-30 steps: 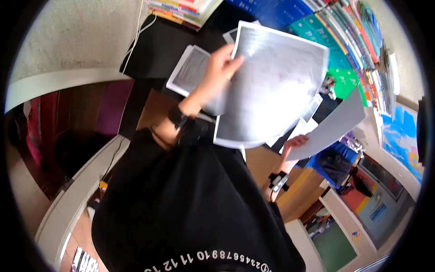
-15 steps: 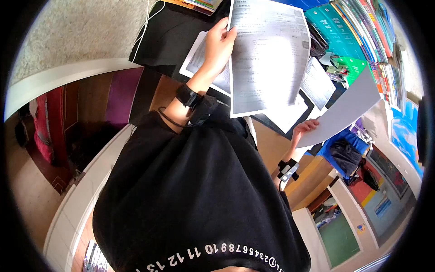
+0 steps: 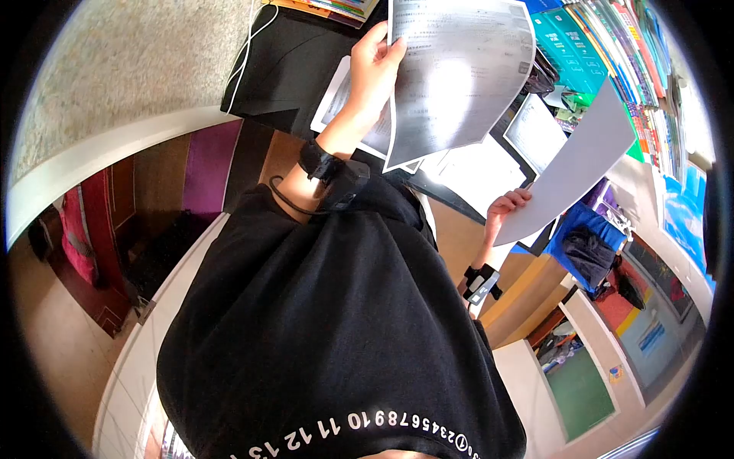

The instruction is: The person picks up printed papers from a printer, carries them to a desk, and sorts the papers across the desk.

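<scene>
My left hand point(image 3: 372, 75) is closed on the left edge of a printed sheet of paper point(image 3: 459, 73), thumb on top. This sheet hangs curved above the desk, with glare on its print. My right hand point(image 3: 505, 209), lower and to the right, pinches the near end of a second sheet of paper point(image 3: 585, 145). Its visible side looks plain white, and it bends upward away from my fingers. Under the printed sheet lie more papers point(image 3: 474, 172), partly covered. Another printed page point(image 3: 535, 134) lies between the two held sheets.
The black desk point(image 3: 294, 61) extends under the papers. Books point(image 3: 619, 46) stand in a row at the upper right, with teal books point(image 3: 566, 46) beside them. More books point(image 3: 336, 9) lie at the top edge. A blue container point(image 3: 585, 245) with dark cloth is at the right.
The printed sheet's lower edge has risen and bent, uncovering more of the papers below. My right hand and its sheet have shifted slightly left and upward. Both hands keep their hold.
</scene>
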{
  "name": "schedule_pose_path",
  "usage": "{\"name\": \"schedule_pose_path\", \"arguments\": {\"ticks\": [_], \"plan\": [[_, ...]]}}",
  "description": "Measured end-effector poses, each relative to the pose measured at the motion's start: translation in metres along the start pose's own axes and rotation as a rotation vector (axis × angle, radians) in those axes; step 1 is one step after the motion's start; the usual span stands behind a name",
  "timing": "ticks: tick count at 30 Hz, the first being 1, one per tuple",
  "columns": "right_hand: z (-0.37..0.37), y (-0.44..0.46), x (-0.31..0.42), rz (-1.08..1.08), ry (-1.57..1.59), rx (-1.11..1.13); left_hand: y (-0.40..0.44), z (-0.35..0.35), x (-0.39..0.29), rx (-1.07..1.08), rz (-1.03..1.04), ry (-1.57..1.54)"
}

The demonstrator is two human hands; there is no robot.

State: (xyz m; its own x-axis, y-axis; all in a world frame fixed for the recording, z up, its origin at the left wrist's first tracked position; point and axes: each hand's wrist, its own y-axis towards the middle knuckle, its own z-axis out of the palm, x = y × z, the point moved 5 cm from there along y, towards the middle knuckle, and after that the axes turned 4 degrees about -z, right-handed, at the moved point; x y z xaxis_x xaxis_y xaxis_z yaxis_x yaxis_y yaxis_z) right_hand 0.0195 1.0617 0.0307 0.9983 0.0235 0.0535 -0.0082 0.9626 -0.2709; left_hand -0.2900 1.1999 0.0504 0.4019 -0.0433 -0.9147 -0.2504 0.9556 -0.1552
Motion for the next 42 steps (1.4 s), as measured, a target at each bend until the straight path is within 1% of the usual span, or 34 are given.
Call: {"name": "schedule_pose_path", "arguments": {"ticks": [1, 4, 7, 8, 9, 11, 12, 13, 15, 16, 17, 18, 19, 21, 22, 25, 26, 28, 29, 30, 32, 33, 34, 35, 36, 37, 39, 40, 41, 42], "plan": [[0.001, 0.001, -0.001, -0.013, -0.007, 0.000, 0.001, 0.000, -0.002, 0.010, -0.024, -0.006], [0.008, 0.003, -0.011, 0.047, 0.085, 0.096, 0.003, 0.004, -0.011, -0.001, -0.046, -0.035], [0.023, 0.003, -0.030, -0.209, -0.303, -0.172, 0.009, 0.000, 0.011, -0.031, -0.010, 0.026], [0.010, 0.003, -0.030, -0.169, -0.271, -0.175, 0.010, 0.002, 0.019, -0.065, 0.054, 0.098], [-0.018, -0.003, -0.016, -0.043, -0.311, -0.191, 0.005, 0.004, 0.029, -0.071, 0.038, 0.196], [-0.055, -0.010, -0.003, -0.144, -0.390, -0.315, -0.008, 0.018, 0.050, -0.229, 0.257, 0.441], [-0.052, -0.011, -0.010, -0.158, -0.490, -0.339, -0.016, 0.027, 0.057, -0.160, 0.205, 0.359], [-0.061, -0.015, -0.005, -0.146, -0.470, -0.356, -0.031, 0.036, 0.061, -0.094, 0.150, 0.277], [-0.082, -0.026, 0.006, -0.125, -0.432, -0.391, -0.048, 0.044, 0.072, -0.079, 0.055, 0.220], [-0.082, -0.030, 0.006, -0.079, -0.431, -0.391, -0.053, 0.046, 0.079, -0.078, 0.044, 0.272], [-0.085, -0.033, 0.010, -0.076, -0.478, -0.416, -0.058, 0.046, 0.085, -0.077, 0.031, 0.325], [-0.090, -0.037, 0.015, -0.072, -0.525, -0.443, -0.064, 0.046, 0.080, -0.043, -0.053, 0.293], [-0.095, -0.041, 0.021, -0.068, -0.573, -0.471, -0.066, 0.047, 0.104, 0.052, -0.072, 0.258], [-0.101, -0.045, 0.030, -0.064, -0.658, -0.579, -0.073, 0.046, 0.116, 0.093, -0.186, 0.328], [-0.103, -0.046, 0.035, -0.062, -0.716, -0.626, -0.077, 0.046, 0.118, 0.090, -0.163, 0.278], [-0.106, -0.046, 0.045, -0.027, -0.885, -0.741, -0.084, 0.042, 0.139, 0.103, -0.185, 0.239], [-0.107, -0.045, 0.047, -0.009, -0.939, -0.771, -0.087, 0.039, 0.142, 0.138, -0.266, 0.283], [-0.115, -0.042, 0.054, 0.043, -0.988, -0.820, -0.093, 0.034, 0.161, 0.156, -0.343, 0.243], [-0.120, -0.040, 0.059, 0.067, -1.016, -0.811, -0.096, 0.031, 0.168, 0.163, -0.382, 0.221], [-0.124, -0.038, 0.062, 0.092, -1.044, -0.803, -0.100, 0.030, 0.175, 0.190, -0.437, 0.131], [-0.122, -0.029, 0.062, 0.106, -1.132, -0.782, -0.104, 0.026, 0.181, 0.180, -0.534, 0.122], [-0.125, -0.024, 0.062, 0.123, -1.147, -0.737, -0.105, 0.026, 0.180, 0.177, -0.580, 0.117], [-0.130, -0.020, 0.065, 0.140, -1.161, -0.694, -0.110, 0.033, 0.171, 0.147, -0.528, -0.047], [-0.131, -0.018, 0.065, 0.157, -1.176, -0.653, -0.113, 0.036, 0.168, 0.121, -0.466, -0.140], [-0.135, -0.017, 0.067, 0.154, -1.207, -0.707, -0.117, 0.036, 0.173, 0.108, -0.408, -0.032], [-0.136, -0.014, 0.066, 0.169, -1.225, -0.674, -0.122, 0.035, 0.183, 0.099, -0.346, 0.078], [-0.124, -0.013, 0.054, 0.197, -1.259, -0.614, -0.135, 0.031, 0.203, -0.046, -0.387, 0.147], [-0.126, -0.014, 0.058, 0.197, -1.268, -0.629, -0.140, 0.032, 0.216, -0.047, -0.453, 0.110], [-0.134, -0.016, 0.067, 0.221, -1.201, -0.633, -0.144, 0.034, 0.225, -0.048, -0.517, 0.072], [-0.146, -0.017, 0.083, 0.245, -1.134, -0.634, -0.146, 0.038, 0.229, -0.029, -0.498, 0.083]]}}
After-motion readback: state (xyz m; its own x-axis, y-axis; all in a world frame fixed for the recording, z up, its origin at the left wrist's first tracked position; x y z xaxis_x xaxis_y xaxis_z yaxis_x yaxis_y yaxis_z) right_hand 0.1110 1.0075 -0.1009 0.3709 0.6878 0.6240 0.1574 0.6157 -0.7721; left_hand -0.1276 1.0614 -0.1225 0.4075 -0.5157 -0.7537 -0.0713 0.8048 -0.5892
